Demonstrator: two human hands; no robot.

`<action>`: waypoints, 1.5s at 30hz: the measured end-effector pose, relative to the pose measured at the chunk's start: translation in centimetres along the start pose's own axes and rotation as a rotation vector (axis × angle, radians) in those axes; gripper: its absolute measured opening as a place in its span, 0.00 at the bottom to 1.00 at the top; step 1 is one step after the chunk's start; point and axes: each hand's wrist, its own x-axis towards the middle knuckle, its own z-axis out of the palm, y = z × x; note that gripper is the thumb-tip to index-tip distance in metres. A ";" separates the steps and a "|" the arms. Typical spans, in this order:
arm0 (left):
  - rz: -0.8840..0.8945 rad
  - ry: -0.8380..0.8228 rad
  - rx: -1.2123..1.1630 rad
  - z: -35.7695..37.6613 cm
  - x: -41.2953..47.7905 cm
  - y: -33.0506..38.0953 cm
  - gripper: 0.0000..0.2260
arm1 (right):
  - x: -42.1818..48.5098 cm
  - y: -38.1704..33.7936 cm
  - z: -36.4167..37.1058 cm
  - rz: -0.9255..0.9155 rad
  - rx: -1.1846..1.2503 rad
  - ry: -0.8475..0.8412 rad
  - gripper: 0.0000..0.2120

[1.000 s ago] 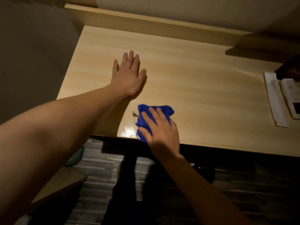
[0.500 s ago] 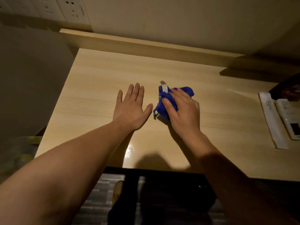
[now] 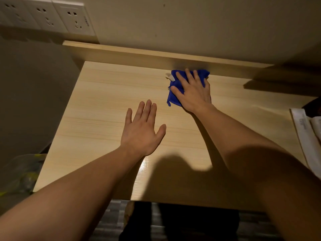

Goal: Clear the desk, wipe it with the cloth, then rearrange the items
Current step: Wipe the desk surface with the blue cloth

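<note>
A light wooden desk (image 3: pixel 97 105) fills the view. A crumpled blue cloth (image 3: pixel 175 94) with a small white tag lies near the desk's back ledge. My right hand (image 3: pixel 192 93) presses flat on top of the cloth, fingers spread toward the ledge. My left hand (image 3: pixel 142 131) rests palm down on the bare wood, nearer to me and left of the cloth, holding nothing.
A raised wooden ledge (image 3: pixel 139 54) runs along the back under the wall. White wall sockets (image 3: pixel 69 18) sit at the upper left. White papers or packets (image 3: pixel 305 134) lie at the desk's right edge. A plastic bag (image 3: pixel 22 171) sits below the left edge.
My right hand has pushed the cloth from the front edge across the desk to the back ledge. The left hand has stayed flat on the wood.
</note>
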 end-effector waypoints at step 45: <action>0.092 0.068 -0.250 0.7 -0.6 9.3 0.33 | -33.5 0.4 2.7 -0.185 0.168 0.186 0.20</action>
